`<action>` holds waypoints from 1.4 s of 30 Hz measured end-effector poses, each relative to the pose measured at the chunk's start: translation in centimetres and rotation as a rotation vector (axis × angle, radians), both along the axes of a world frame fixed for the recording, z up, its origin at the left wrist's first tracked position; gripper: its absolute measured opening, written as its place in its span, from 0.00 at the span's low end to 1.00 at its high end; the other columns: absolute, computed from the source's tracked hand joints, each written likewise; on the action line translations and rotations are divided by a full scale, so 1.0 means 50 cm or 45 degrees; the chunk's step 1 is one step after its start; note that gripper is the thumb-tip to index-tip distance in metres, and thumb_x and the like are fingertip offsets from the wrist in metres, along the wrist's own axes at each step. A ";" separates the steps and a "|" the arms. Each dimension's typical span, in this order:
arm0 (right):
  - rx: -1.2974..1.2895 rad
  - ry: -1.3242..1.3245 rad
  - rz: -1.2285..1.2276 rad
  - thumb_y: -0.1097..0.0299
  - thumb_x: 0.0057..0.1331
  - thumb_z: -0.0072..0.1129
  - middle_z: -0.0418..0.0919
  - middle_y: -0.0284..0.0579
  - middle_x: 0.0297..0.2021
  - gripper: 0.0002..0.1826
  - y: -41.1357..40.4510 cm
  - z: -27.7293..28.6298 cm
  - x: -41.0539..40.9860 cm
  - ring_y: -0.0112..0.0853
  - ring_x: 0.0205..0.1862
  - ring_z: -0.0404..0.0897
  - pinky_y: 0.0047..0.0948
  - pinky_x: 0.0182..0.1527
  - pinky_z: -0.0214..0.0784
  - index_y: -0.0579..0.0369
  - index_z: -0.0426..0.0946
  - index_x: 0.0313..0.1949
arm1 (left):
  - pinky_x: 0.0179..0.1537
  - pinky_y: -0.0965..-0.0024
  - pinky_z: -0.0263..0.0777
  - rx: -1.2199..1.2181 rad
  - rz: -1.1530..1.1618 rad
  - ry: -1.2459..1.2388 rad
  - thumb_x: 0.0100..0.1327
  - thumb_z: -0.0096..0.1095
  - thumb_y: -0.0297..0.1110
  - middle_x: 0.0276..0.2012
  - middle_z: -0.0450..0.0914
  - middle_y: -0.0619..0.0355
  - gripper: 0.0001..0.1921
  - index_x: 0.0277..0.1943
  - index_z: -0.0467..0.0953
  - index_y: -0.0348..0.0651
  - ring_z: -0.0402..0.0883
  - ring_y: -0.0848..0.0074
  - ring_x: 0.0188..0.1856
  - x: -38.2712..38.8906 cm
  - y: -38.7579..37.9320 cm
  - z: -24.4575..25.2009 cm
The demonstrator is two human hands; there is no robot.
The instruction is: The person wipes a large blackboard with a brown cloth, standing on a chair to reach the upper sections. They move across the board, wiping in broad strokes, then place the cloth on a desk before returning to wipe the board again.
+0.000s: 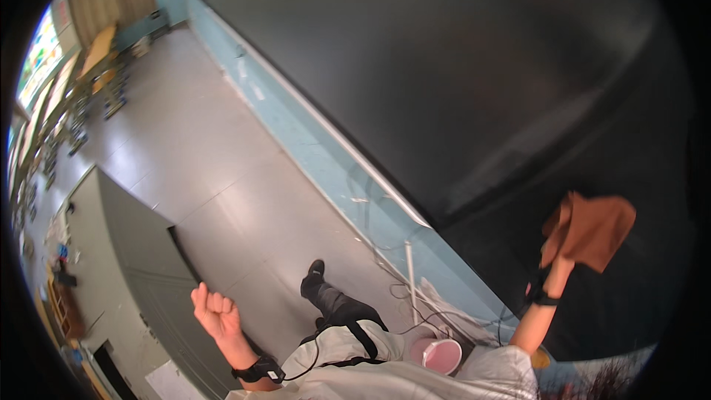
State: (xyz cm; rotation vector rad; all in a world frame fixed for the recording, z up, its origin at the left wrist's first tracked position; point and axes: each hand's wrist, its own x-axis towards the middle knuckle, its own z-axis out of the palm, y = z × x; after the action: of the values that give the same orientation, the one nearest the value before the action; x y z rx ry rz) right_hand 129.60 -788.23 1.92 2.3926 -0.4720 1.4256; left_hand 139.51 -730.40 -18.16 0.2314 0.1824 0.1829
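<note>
My right hand (557, 266) is raised at the right with a brown cloth (597, 230) in its grip. Most of the fingers are hidden behind the fabric. The cloth lies over the dark surface of a large blackboard (400, 89), which shows streaks and reflections; whether it presses on the board I cannot tell. On the other side of my body, my left hand (216, 311) is held up with its fingers curled in and nothing visible in it. A black band sits on each wrist.
A pink bucket (442, 355) stands close beside me by the light-blue wall (311, 161). Loose cables (400, 289) and a white pipe (411, 278) are near the wall's foot. A grey lectern desk (139, 266) is at my left. Desks (100, 53) line the far left.
</note>
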 end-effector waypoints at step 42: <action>2.890 1.834 1.159 0.56 0.73 0.45 0.75 0.48 0.54 0.24 1.265 -0.621 1.627 0.40 0.56 0.75 0.40 0.59 0.69 0.61 0.67 0.59 | 0.71 0.39 0.39 0.644 0.533 -0.600 0.74 0.37 0.51 0.75 0.40 0.47 0.25 0.71 0.58 0.57 0.40 0.50 0.75 1.037 0.877 0.206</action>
State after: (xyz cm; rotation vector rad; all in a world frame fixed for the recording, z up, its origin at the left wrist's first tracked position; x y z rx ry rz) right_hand 210.95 -724.96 -29.14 -1.2267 0.1655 0.9415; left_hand 191.37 -686.57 -7.84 0.6435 -0.2945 0.6940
